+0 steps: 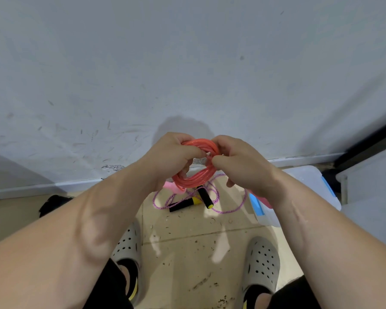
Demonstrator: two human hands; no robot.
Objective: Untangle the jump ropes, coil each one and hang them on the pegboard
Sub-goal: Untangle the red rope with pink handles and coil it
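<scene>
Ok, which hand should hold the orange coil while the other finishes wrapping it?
Probably left: the left hand grips through the orange coil, fingers curled round its strands, while the right hand only pinches its edge.

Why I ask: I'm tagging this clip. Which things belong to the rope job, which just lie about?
Job: coral rope coil, gripped by left hand and right hand; purple rope and its black-and-yellow handles on the floor.
Lying about: plastic bin with blue latches; black object at left.
</scene>
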